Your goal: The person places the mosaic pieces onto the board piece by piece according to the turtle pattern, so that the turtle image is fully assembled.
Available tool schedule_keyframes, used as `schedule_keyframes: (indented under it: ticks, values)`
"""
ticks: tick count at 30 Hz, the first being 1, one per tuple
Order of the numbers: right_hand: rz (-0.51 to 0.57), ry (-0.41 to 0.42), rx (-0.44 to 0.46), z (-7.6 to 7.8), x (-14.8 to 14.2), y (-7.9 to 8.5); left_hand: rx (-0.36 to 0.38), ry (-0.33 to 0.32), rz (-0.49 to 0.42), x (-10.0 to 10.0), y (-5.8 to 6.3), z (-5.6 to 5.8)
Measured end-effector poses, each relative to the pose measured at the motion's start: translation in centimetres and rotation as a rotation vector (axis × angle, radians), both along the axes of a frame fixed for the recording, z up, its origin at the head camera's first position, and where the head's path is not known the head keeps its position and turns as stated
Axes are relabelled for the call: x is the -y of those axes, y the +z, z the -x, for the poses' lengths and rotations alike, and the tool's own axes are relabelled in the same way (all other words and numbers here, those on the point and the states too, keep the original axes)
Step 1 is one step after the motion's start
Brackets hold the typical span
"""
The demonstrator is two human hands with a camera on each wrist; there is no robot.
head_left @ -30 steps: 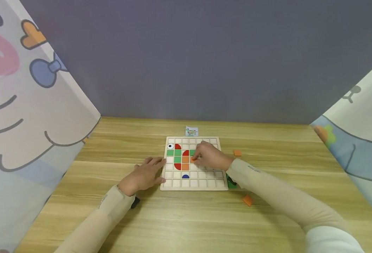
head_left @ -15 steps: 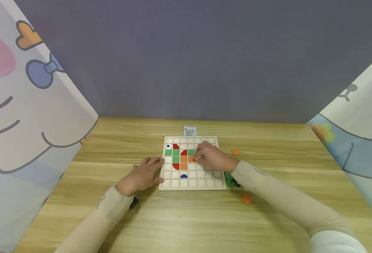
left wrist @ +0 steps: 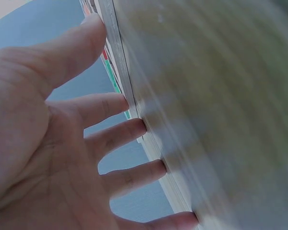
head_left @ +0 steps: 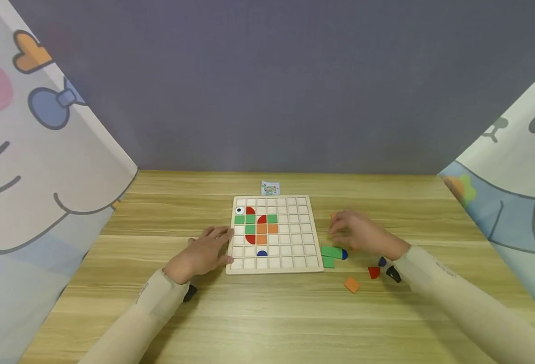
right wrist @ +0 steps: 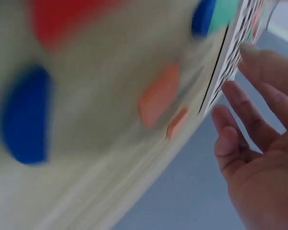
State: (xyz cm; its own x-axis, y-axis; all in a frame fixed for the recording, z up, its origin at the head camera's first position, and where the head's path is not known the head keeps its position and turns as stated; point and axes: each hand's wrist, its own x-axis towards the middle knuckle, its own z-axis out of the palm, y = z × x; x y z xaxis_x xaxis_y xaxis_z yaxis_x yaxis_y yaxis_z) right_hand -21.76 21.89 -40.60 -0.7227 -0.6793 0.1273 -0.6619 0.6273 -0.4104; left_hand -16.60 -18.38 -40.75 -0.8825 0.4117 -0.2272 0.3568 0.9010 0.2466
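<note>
A pale wooden grid board [head_left: 294,263] lies on the table, bearing red, green, orange and blue pieces and a white eye piece [head_left: 240,210]. My left hand [head_left: 201,253] rests at its left edge with fingers spread, thumb and index fingertips right at the rim in the left wrist view. An orange square tile [head_left: 273,229] sits in a cell beside another orange one. My right hand [head_left: 360,232] hovers right of the board, fingers loosely bent and holding nothing. In the right wrist view, two orange tiles [right wrist: 159,96] lie on the table below and beyond that hand.
Right of the board lie green tiles [head_left: 332,252], a blue half-round piece [head_left: 344,254], a red piece [head_left: 374,273], another blue piece [head_left: 382,261] and an orange tile [head_left: 352,285] nearer me. Behind the board is a small picture card [head_left: 270,188]. A grey wall [head_left: 267,101] rises at the back.
My right hand has let go of the orange square tile in its cell and moved right, off the board to the loose pieces. The left hand has stayed at the board's edge.
</note>
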Motion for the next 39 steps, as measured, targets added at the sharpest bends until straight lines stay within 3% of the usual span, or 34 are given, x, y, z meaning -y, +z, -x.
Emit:
schedule_keyframes:
  ticks: [4, 7, 13, 19, 22, 27, 31, 39]
  values:
    - [0.003, 0.098, -0.017, -2.2, 0.0, -0.3, -0.007, 0.0, -0.001, 0.1, 0.2, 0.0]
    - [0.003, 0.106, -0.033, -2.9, 0.2, -0.7, -0.011, -0.002, 0.005, 0.2, 0.1, -0.1]
    - [-0.02, 0.003, -0.057, -2.4, 0.6, -1.2, -0.011, 0.0, 0.007, 0.2, -0.1, -0.1]
    - [-0.022, -0.098, 0.043, -1.8, 1.5, -0.8, -0.003, 0.002, -0.003, 0.1, -0.2, 0.0]
    - [-0.003, -0.111, 0.035, -1.6, 1.8, -0.1, 0.002, -0.003, -0.007, 0.0, -0.3, 0.0]
    - [0.047, 0.009, -0.048, -1.4, 3.5, 0.9, 0.01, -0.003, -0.01, -0.1, -0.1, 0.0]
    - [0.044, 0.087, -0.033, -1.1, 6.4, 0.6, 0.008, -0.002, -0.006, -0.1, 0.1, -0.1]
    - [-0.025, 0.117, 0.043, 0.3, 11.4, 0.0, 0.013, 0.009, 0.0, -0.1, -0.1, 0.0]
